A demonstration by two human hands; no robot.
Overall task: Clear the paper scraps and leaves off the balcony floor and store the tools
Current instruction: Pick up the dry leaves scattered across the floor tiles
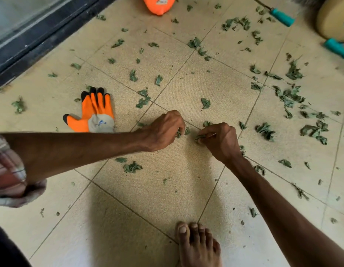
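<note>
Head: leaves [199, 137] in both hands [164, 130] [220, 140]

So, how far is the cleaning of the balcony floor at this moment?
Early stage. Done: only the floor near the foot looks mostly free of bits. In hand: the left hand and the right hand each pinch green scraps in the middle. Left: many scraps on the right and far side, plus the orange glove and two teal-handled tools, not yet stored.
</note>
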